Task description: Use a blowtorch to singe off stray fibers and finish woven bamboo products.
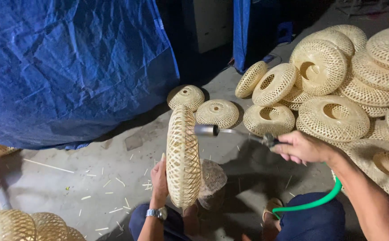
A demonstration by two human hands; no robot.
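Left hand [159, 178] fingers grasp woven bamboo shade [183, 157] on edge, upright; torch nozzle [206, 130] touching shade's right face, right hand [302, 147] clenched on torch handle.

Single head view, steeply downward, close.

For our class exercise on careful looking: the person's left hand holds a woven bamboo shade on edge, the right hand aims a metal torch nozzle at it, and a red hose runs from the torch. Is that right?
One detail is wrong. The head view shows the hose is green, not red. The rest stands: the left hand holds the woven bamboo shade on edge, and the right hand aims the metal torch nozzle at it.
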